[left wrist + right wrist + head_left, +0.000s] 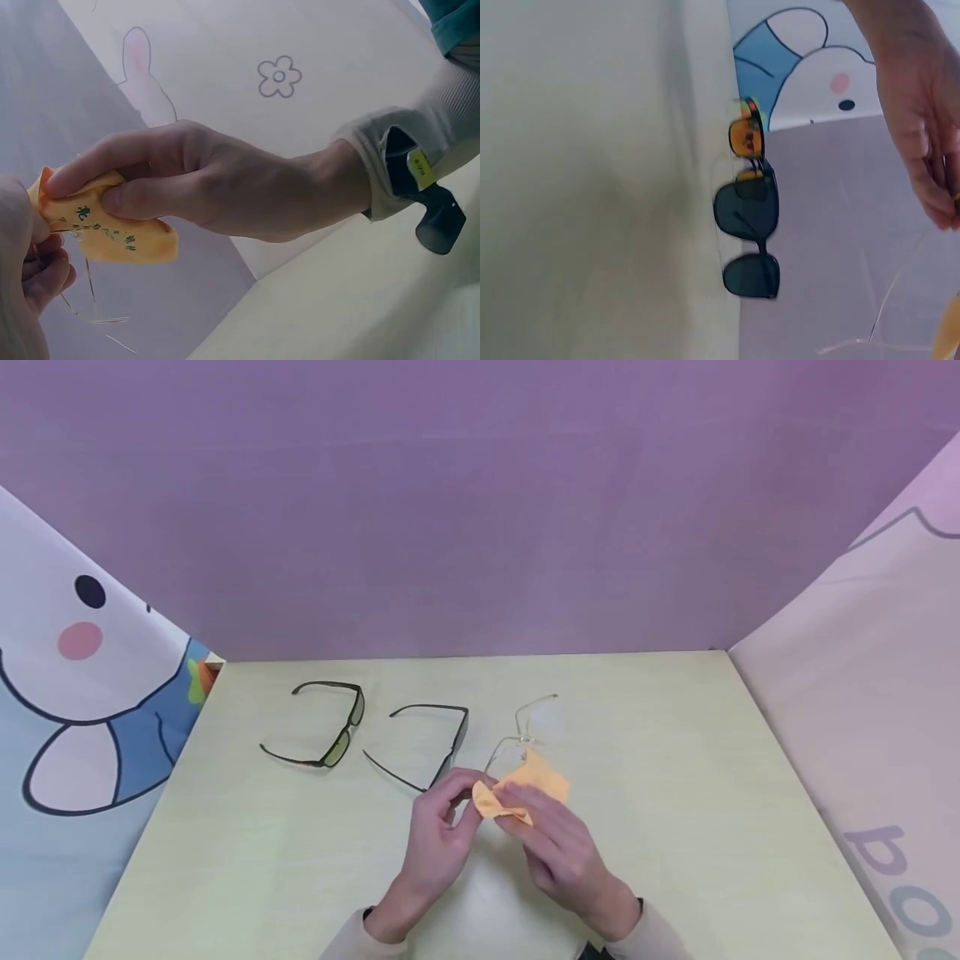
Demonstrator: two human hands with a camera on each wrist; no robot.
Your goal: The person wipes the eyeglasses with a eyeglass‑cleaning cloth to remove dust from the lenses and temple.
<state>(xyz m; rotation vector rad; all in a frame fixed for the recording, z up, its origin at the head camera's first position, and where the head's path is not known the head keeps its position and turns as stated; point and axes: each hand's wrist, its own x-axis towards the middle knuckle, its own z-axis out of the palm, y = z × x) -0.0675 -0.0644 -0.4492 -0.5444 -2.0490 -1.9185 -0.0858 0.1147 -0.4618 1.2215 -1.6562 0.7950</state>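
A pair of thin gold-rimmed eyeglasses (519, 739) with clear lenses is held up over the table, its temples pointing away from the person. The left hand (441, 839) pinches its frame at the near end. An orange cleaning cloth (546, 777) is folded over the near lens, and the right hand (566, 856) pinches it there between thumb and fingers. Dark printed characters show on the cloth (142, 244) in the left wrist view, the right hand (180, 176) gripping it from above. Only the edge of the cloth (946, 330) enters the right wrist view. The cloth hides the near lens.
Dark-lensed black sunglasses (454, 743) lie unfolded just left of the hands. Farther left are black-framed glasses (337, 748) with greenish lenses, also unfolded. The pale table (675, 793) is bounded by a purple back wall (480, 527) and printed side panels (840, 677).
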